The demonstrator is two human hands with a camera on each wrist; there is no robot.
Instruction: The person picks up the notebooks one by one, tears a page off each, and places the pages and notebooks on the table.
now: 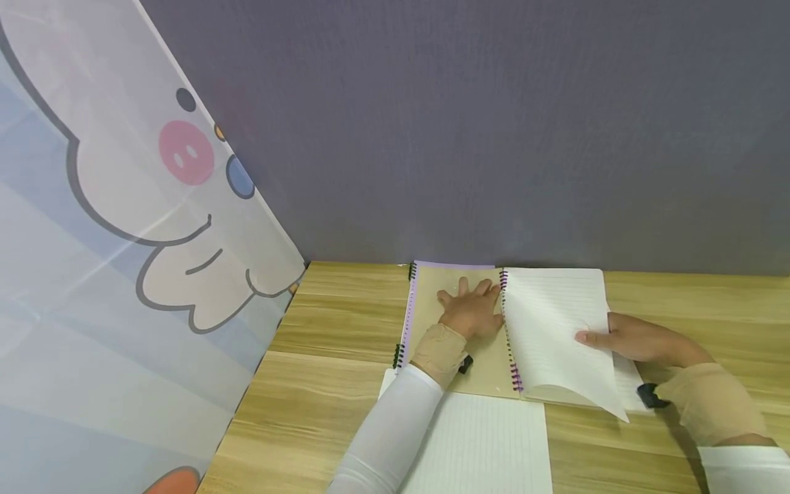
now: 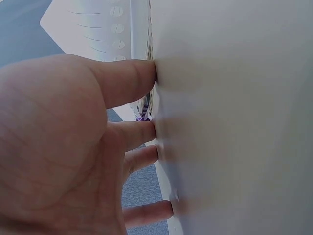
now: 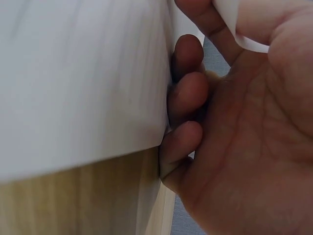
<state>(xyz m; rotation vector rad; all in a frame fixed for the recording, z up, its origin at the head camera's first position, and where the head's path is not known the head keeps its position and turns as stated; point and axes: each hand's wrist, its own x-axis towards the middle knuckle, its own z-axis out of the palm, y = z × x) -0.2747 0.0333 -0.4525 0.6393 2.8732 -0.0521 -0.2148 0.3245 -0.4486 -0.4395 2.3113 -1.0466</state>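
An open spiral notebook with purple rings lies against the back of the table. My left hand presses on its tan left side with fingers spread, close to the rings. In the left wrist view, the fingertips touch that pale surface. On the other side, my right hand pinches the outer edge of a white lined page, thumb on top. The page's lower corner is lifted and bends. In the right wrist view, the remaining fingers are curled beside the paper edge.
Under the left side shows a lilac-edged notebook with dark rings. White lined paper extends toward the front, partly under the left sleeve. A grey wall borders the wooden table behind; a cartoon-printed sheet hangs left.
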